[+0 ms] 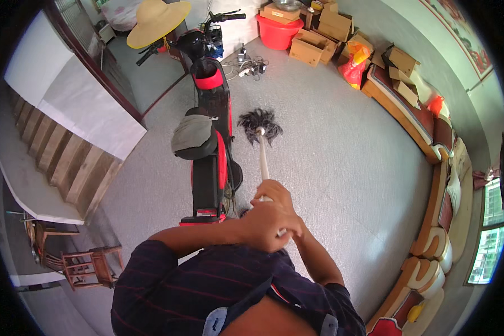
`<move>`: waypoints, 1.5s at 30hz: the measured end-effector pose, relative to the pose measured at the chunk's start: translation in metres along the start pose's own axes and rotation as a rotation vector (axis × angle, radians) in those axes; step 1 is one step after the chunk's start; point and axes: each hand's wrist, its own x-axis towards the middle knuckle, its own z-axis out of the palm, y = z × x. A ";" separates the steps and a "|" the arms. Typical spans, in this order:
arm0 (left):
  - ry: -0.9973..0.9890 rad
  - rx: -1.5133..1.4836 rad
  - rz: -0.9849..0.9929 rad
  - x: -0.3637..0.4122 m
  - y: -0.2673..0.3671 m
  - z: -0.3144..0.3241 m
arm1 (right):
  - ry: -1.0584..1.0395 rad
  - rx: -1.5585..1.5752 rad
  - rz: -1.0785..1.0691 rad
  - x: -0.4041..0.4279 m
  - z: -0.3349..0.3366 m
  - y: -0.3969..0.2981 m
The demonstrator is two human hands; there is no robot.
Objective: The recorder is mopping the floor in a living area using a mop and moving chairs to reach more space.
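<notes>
Both hands grip the white handle (264, 159) of a mop. My left hand (266, 224) wraps around the top end, close to my chest, and the handle's tip shows beside its fingers. Just ahead of it, my right hand (277, 194) is closed around the shaft lower down. The mop head (260, 124), a spread of dark grey strands, rests on the grey floor (332, 143). To the left of the mop, very near it, stands a red and black electric scooter (212, 138) with a grey cloth over its seat.
A straw hat (157, 19) hangs on the scooter's handlebar. Chargers and cables (252, 67) lie on the floor ahead. A red tub (277, 35), cardboard boxes (308, 46) and a red bag (353, 69) line the far wall. A wooden sofa (434, 201) runs along the right; stairs (63, 155) and a wooden chair (92, 266) stand left.
</notes>
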 end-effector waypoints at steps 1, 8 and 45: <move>-0.002 -0.002 -0.003 0.008 0.010 -0.005 | 0.001 0.003 0.003 -0.001 0.003 -0.003; 0.002 -0.238 0.271 0.040 -0.010 -0.014 | 0.324 0.045 0.027 0.011 0.016 -0.002; 0.639 -0.090 0.040 0.114 -0.099 -0.138 | -0.415 0.064 -0.130 0.215 0.012 0.256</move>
